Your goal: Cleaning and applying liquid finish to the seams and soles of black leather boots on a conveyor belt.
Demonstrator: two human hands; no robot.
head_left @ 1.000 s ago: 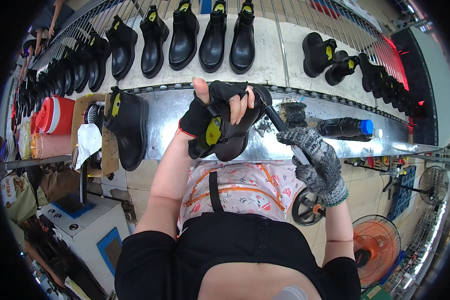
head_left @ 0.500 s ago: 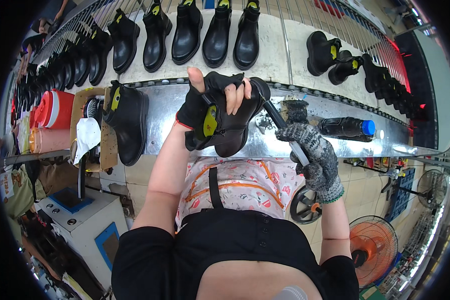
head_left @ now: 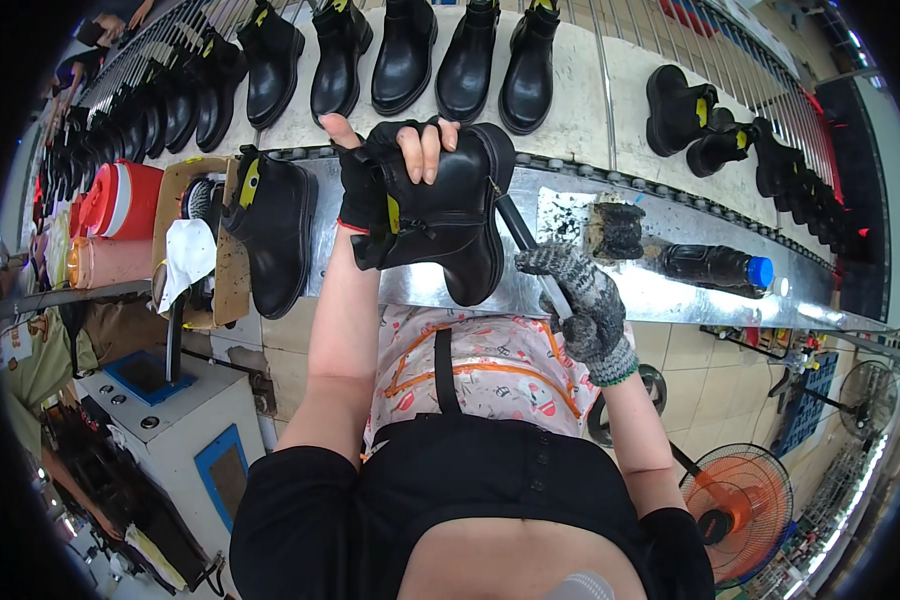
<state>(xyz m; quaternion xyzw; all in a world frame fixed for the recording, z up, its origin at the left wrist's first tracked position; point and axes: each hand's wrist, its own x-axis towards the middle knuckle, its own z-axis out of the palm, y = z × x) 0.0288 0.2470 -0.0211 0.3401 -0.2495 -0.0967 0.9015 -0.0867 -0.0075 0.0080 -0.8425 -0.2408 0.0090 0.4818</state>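
My left hand (head_left: 360,185), in a black fingerless glove, grips a black ankle boot (head_left: 452,215) over the steel bench edge. Its fingers curl over the boot's upper, and the toe points down toward me. A yellow-green lining shows at the opening. In a grey knitted glove, my right hand (head_left: 595,320) is closed around a slim tool (head_left: 515,222) with a black shaft and a pale lower part. The tool's upper end meets the boot along its sole edge; I cannot make out the tip. Another black boot (head_left: 275,235) stands to the left.
Black boots (head_left: 405,60) line the conveyor (head_left: 590,110) beyond the bench. Right of my hands lie a blackened block (head_left: 615,230) and a dark bottle (head_left: 710,268) with a blue cap. At left are a cardboard box (head_left: 232,290) holding a brush and a red jug (head_left: 125,200).
The boot has turned, showing more of its side and less of its lining. My right hand and the tool have shifted left along with it.
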